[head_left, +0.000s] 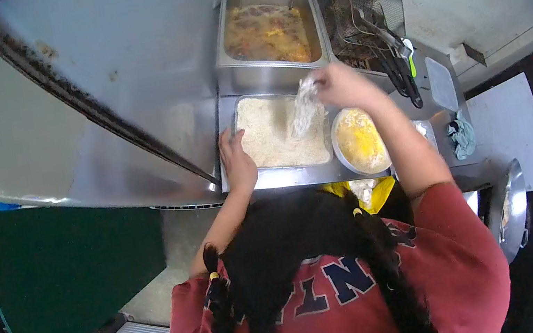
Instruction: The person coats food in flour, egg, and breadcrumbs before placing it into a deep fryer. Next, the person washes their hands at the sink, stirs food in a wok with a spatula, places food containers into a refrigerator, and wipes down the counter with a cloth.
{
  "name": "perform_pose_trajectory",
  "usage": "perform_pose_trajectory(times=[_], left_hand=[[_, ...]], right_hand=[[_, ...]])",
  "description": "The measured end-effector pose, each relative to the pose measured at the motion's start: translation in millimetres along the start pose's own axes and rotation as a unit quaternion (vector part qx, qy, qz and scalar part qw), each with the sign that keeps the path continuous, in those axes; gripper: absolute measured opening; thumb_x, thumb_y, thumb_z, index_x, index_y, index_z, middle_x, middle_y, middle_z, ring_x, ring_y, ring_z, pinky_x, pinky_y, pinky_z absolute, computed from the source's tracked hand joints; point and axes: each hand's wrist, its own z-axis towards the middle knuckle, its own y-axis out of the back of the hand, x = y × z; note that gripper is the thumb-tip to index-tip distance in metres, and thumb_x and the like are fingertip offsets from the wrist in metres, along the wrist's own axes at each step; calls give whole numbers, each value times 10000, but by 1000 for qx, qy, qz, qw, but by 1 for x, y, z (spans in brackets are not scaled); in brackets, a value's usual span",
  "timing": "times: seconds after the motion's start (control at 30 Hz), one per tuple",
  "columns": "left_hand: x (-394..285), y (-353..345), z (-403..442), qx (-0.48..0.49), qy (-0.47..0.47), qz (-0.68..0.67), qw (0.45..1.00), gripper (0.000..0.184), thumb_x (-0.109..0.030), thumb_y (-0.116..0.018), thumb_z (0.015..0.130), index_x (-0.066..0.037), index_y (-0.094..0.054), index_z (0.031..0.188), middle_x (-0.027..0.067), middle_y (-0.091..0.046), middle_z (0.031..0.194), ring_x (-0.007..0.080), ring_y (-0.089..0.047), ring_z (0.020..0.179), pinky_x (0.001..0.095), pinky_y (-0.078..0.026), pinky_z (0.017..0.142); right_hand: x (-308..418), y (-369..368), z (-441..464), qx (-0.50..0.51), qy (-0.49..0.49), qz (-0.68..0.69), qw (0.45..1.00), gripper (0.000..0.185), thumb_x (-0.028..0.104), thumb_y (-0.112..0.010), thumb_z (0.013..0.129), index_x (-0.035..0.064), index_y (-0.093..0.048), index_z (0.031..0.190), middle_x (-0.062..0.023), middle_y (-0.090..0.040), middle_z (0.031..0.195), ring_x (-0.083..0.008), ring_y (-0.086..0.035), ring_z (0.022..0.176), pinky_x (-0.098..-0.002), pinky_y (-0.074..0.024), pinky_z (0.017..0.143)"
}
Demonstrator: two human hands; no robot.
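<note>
Pinching a coated piece in the right hand, dangling it over the tray near the bowl and fryer, while resting the left hand at the tray's left edge, impossible to tell whether clasping it

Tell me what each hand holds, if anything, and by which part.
Right hand: a white-coated strip, by its upper end. Left hand: at the tray, left edge; grip unclear.
</note>
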Motion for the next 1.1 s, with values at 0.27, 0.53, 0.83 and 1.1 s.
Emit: perform_pose_trajectory(times=[0.27,0.53,0.83,1.1], left_hand=[[3,3,3,18,11,-11,1000,466,105,-461,800,-60,-510,1234,200,-346,1393,397,-304,1335,472,-265,1110],[10,6,10,41,36,10,998,460,93,-453,798,-65,-526,1224,188,-349,1407,383,-287,1355,471,-259,1122],[5,3,8,55,58,4,997,502,97,-451,762,-72,-528,1228,165,-322,1430,371,-248,1378,470,-242,1133],[0,-2,2,31,46,19,998,473,81,-434,803,-75,-538,1237,175,-337,1418,374,-251,1378,456,-245,1135]], right_hand=[[-8,95,113,-150,84,-82,982,240,124,-651,752,10,-670,962,-108,-650,758,-169,-601,703,-322,-488,685],[-45,48,291,-148,6,-133,980,335,332,-687,725,59,-696,918,-186,-678,818,-319,-657,780,-395,-507,727],[-87,-17,384,-190,-103,-147,965,345,280,-635,782,39,-694,1021,-225,-665,1031,-338,-631,1019,-411,-495,875],[-70,25,267,-257,-50,-90,961,249,215,-644,803,116,-713,1021,-187,-662,1085,-358,-631,1028,-404,-500,898]])
